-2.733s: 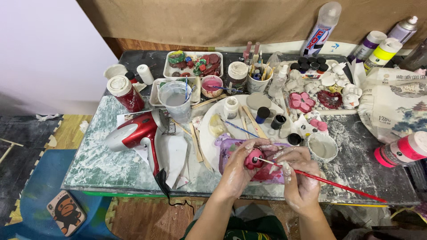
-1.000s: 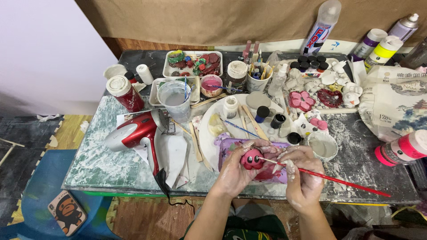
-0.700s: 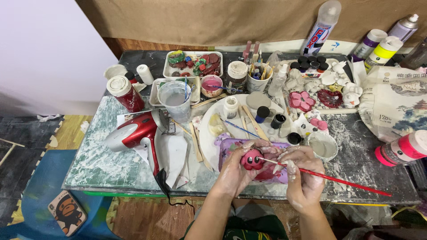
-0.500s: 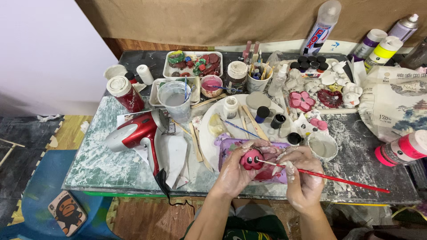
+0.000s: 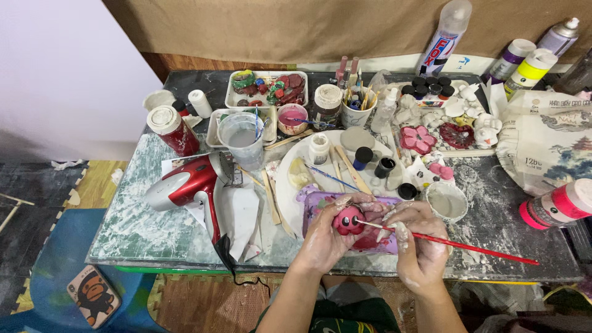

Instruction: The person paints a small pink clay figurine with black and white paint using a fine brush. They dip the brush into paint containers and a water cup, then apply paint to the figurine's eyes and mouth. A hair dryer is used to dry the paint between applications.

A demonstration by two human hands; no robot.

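The left hand (image 5: 327, 237) clamps its grip on a red figurine (image 5: 348, 221), while the right hand (image 5: 419, 243) pinches a red paintbrush (image 5: 456, 245) whose tip touches it.

Paint-smeared table (image 5: 154, 231), red hairdryer (image 5: 185, 185), white cup (image 5: 447, 202)

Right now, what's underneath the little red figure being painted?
Under the red figure, held by the left hand, lies a purple tray with red smears. Both hands cover most of the tray.

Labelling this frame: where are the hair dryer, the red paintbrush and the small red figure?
hair dryer (image 5: 185, 183), head view, red body.
paintbrush (image 5: 475, 248), head view, mid handle.
red figure (image 5: 348, 221), head view, painted front.
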